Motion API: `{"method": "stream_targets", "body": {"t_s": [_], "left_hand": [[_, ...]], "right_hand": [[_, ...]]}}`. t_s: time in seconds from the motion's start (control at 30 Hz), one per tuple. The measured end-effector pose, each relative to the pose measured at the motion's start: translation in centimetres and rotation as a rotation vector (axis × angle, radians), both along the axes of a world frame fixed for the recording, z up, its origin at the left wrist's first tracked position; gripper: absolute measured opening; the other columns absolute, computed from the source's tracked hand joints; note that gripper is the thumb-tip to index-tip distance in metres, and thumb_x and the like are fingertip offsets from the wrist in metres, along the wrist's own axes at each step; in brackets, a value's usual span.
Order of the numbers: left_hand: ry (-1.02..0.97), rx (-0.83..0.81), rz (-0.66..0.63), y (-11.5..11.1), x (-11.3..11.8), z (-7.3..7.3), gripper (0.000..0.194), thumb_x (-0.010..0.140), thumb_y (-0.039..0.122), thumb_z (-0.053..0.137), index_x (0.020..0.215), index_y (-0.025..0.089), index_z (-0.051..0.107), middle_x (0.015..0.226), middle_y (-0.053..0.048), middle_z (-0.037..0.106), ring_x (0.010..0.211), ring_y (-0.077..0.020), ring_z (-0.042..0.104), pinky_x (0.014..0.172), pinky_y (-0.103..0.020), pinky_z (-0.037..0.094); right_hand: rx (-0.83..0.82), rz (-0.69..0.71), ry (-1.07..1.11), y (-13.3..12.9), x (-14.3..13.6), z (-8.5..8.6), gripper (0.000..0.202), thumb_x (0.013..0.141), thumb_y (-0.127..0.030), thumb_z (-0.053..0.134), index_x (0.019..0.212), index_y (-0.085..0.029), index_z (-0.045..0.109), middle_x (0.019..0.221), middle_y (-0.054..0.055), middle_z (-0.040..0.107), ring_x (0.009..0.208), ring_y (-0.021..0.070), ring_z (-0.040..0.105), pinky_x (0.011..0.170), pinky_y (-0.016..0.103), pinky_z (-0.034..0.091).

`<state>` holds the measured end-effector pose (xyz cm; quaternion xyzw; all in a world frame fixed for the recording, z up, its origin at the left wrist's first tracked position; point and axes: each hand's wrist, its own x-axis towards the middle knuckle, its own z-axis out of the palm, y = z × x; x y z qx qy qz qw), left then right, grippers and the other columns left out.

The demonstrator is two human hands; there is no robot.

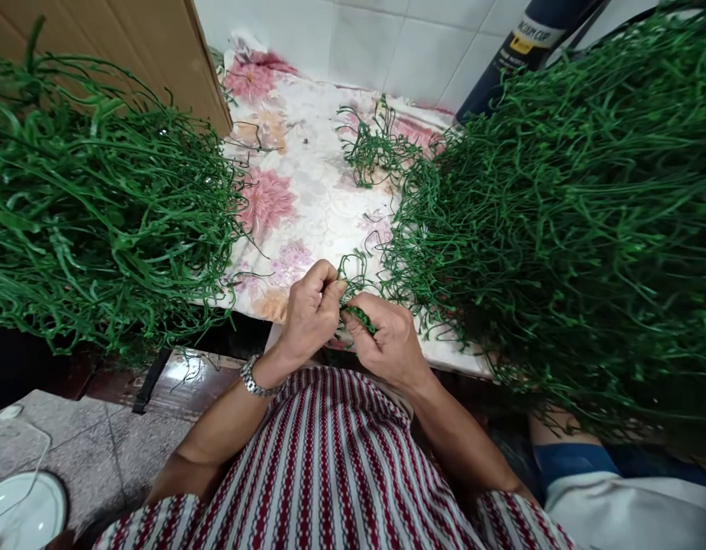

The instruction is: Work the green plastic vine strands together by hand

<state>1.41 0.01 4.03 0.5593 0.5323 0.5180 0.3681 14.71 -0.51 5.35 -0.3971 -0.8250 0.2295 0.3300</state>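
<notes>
Left hand [310,313] and right hand [387,344], fingers closed, pinch one thin green plastic stem [360,315] between them, above the floral-clothed surface [307,191] between two heaped green stem piles [559,214].

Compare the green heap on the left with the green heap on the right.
The left heap is smaller and sits apart from both hands; the right heap is larger and reaches down close to the right hand. The left heap lies partly off the floral cloth, before a wooden panel; the right heap hides part of a dark blue container. Both are tangles of thin green strands, like the piece pinched between the left hand and the right hand.
</notes>
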Motion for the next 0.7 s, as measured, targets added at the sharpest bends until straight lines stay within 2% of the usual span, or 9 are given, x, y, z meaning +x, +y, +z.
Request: {"method": "stream_targets", "body": {"t_s": [0.17, 0.33, 0.37, 0.47, 0.53, 0.63, 0.7], "left_hand": [[0.050, 0.033, 0.002, 0.8, 0.2, -0.3, 0.019, 0.078, 0.014, 0.048, 0.065, 0.019, 0.035, 0.058, 0.005, 0.032, 0.054, -0.0082, 0.031, 0.053, -0.023, 0.026], [-0.064, 0.081, 0.181, 2.4, -1.1, 0.0, 0.019, 0.079, 0.016, 0.048, 0.064, 0.019, 0.037, 0.057, 0.005, 0.032, 0.053, -0.0079, 0.031, 0.051, -0.022, 0.026], [-0.082, 0.086, 0.168, 2.6, -1.3, 0.1, 0.019, 0.079, 0.017, 0.050, 0.065, 0.018, 0.038, 0.058, 0.005, 0.033, 0.053, -0.0077, 0.031, 0.051, -0.022, 0.026], [-0.172, 0.035, 0.026, 2.6, -1.3, 0.4, 0.020, 0.078, 0.021, 0.054, 0.064, 0.018, 0.040, 0.055, 0.006, 0.032, 0.049, -0.0066, 0.029, 0.048, -0.021, 0.024], [-0.245, 0.006, 0.009, 2.5, -1.1, 0.4, 0.022, 0.076, 0.023, 0.058, 0.062, 0.018, 0.041, 0.053, 0.007, 0.032, 0.047, -0.0061, 0.030, 0.046, -0.020, 0.022], [-0.307, -0.021, -0.003, 2.2, -0.9, 0.3, 0.025, 0.074, 0.027, 0.063, 0.060, 0.017, 0.044, 0.052, 0.006, 0.036, 0.046, -0.0057, 0.032, 0.044, -0.020, 0.024], [-0.350, -0.037, -0.009, 2.1, -0.8, 0.3, 0.027, 0.072, 0.029, 0.065, 0.059, 0.016, 0.046, 0.051, 0.006, 0.038, 0.046, -0.0054, 0.034, 0.044, -0.019, 0.025]], "right_hand": [[0.031, -0.059, 0.001, -0.7, -0.2, 0.1, 0.020, 0.077, -0.009, 0.046, 0.062, -0.019, 0.037, 0.056, -0.004, 0.037, 0.051, 0.0086, 0.035, 0.052, 0.024, 0.027], [-0.034, 0.123, 0.061, -1.9, 0.0, 0.6, 0.020, 0.081, -0.013, 0.045, 0.062, -0.019, 0.041, 0.055, -0.004, 0.038, 0.050, 0.0086, 0.035, 0.049, 0.023, 0.027], [-0.038, 0.114, 0.058, -1.8, 0.3, 0.9, 0.019, 0.082, -0.014, 0.045, 0.064, -0.018, 0.043, 0.055, -0.003, 0.039, 0.050, 0.0088, 0.036, 0.049, 0.023, 0.028], [0.036, 0.001, 0.027, -0.8, 1.7, 2.0, 0.013, 0.085, -0.017, 0.047, 0.072, -0.018, 0.048, 0.061, -0.001, 0.045, 0.057, 0.0107, 0.043, 0.056, 0.024, 0.035], [0.097, -0.032, 0.004, 0.1, 2.4, 2.5, 0.009, 0.085, -0.020, 0.048, 0.076, -0.018, 0.050, 0.071, 0.003, 0.051, 0.069, 0.0139, 0.049, 0.065, 0.027, 0.040], [0.088, -0.016, 0.006, 1.1, 2.3, 2.2, 0.005, 0.086, -0.020, 0.046, 0.085, -0.018, 0.050, 0.095, 0.010, 0.055, 0.092, 0.0181, 0.053, 0.081, 0.032, 0.043], [0.037, 0.006, 0.012, 1.4, 1.6, 1.5, 0.008, 0.087, -0.022, 0.045, 0.091, -0.017, 0.050, 0.101, 0.011, 0.056, 0.096, 0.0184, 0.054, 0.083, 0.032, 0.043]]}}
